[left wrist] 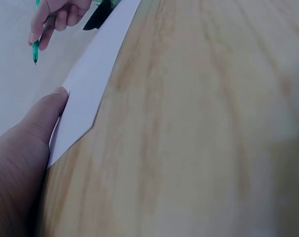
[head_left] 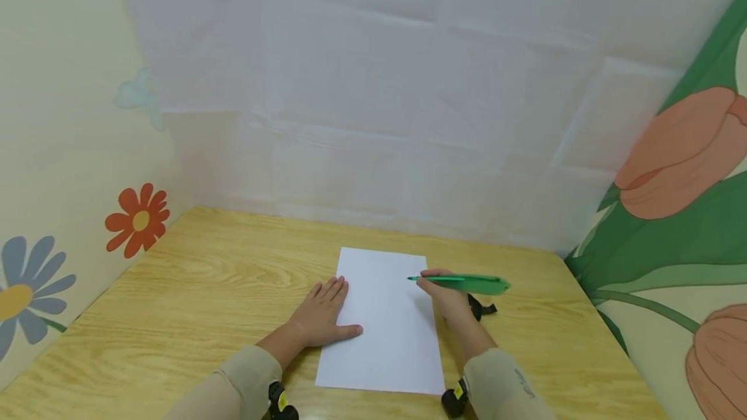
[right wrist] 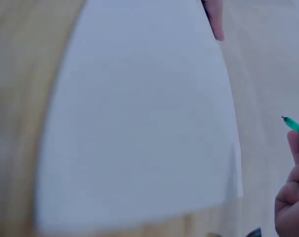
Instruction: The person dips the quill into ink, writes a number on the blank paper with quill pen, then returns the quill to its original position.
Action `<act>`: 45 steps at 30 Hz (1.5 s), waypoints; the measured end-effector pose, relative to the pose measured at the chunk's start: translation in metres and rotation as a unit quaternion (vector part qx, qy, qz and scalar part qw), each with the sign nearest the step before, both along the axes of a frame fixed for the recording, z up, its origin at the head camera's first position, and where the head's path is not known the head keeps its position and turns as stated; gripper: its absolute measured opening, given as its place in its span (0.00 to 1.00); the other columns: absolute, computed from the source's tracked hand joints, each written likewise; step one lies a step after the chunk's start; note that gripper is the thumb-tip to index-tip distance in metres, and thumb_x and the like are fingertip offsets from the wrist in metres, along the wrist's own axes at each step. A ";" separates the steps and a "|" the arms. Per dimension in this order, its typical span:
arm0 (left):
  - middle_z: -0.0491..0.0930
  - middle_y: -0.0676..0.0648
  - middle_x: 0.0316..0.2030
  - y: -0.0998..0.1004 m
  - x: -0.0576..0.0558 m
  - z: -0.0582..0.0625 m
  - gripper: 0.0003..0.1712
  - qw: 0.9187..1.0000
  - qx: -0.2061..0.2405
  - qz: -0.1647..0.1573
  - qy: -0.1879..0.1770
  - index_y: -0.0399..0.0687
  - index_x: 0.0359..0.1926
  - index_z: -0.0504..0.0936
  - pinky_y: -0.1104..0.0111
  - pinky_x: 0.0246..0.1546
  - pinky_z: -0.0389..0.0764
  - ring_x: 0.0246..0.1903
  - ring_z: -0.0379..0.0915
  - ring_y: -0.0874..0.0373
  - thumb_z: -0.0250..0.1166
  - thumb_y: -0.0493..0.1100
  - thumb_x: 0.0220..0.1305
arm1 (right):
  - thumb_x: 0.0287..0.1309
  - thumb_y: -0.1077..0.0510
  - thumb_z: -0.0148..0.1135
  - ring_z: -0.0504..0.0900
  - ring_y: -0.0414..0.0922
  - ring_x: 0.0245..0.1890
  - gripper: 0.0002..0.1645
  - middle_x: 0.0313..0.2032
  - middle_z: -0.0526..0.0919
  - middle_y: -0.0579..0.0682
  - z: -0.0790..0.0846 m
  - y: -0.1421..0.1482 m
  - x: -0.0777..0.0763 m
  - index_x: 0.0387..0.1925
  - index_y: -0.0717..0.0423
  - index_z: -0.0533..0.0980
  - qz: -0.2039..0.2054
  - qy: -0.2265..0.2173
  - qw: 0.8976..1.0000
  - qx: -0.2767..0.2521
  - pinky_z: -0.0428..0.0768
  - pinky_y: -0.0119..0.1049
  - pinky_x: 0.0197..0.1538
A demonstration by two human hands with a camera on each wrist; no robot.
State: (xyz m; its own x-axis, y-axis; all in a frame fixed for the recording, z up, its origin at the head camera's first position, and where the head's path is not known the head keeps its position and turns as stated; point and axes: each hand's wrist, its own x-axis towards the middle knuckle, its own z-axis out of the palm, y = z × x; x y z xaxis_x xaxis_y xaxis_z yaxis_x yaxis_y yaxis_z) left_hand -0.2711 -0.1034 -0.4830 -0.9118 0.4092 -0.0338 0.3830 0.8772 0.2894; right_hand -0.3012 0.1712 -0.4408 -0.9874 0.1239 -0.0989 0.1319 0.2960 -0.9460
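A blank white sheet of paper (head_left: 385,323) lies on the wooden table (head_left: 204,290) in front of me. My left hand (head_left: 323,316) lies flat with straight fingers on the sheet's left edge, the thumb (left wrist: 45,111) pressing the paper (left wrist: 95,79). My right hand (head_left: 446,293) grips a green pen (head_left: 467,282) over the sheet's right side, the tip pointing left just above the paper. In the right wrist view the pen tip (right wrist: 292,124) shows beside the white sheet (right wrist: 139,123). In the left wrist view the right hand (left wrist: 58,17) holds the pen (left wrist: 35,52).
Walls close in the table on three sides: a flowered one on the left (head_left: 58,212), a pale one behind (head_left: 379,115), a tulip-patterned one on the right (head_left: 688,212). A small black object (head_left: 481,308) lies by my right wrist.
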 end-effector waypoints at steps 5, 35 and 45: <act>0.48 0.40 0.77 0.001 0.000 0.000 0.60 1.000 -0.003 0.000 -0.001 0.36 0.75 0.52 0.50 0.76 0.44 0.78 0.41 0.46 0.53 0.77 0.59 | 0.52 0.54 0.73 0.80 0.45 0.43 0.17 0.38 0.86 0.46 -0.002 -0.013 -0.008 0.43 0.57 0.82 -0.012 -0.004 1.000 -0.025 0.75 0.35 0.48; 0.48 0.39 0.77 0.002 -0.002 -0.001 0.61 1.000 -0.003 0.009 -0.001 0.36 0.75 0.52 0.49 0.76 0.43 0.78 0.41 0.46 0.53 0.77 0.59 | 0.50 0.56 0.70 0.80 0.51 0.47 0.15 0.32 0.88 0.46 -0.002 -0.043 -0.027 0.40 0.59 0.83 -0.046 0.022 0.999 -0.003 0.74 0.40 0.50; 0.48 0.39 0.77 0.003 0.001 0.001 0.61 1.000 -0.001 0.007 0.001 0.35 0.75 0.52 0.49 0.76 0.44 0.77 0.41 0.46 0.54 0.77 0.58 | 0.49 0.57 0.70 0.78 0.44 0.36 0.16 0.27 0.87 0.43 -0.015 -0.043 -0.035 0.40 0.60 0.83 -0.060 0.004 0.998 -0.004 0.71 0.29 0.38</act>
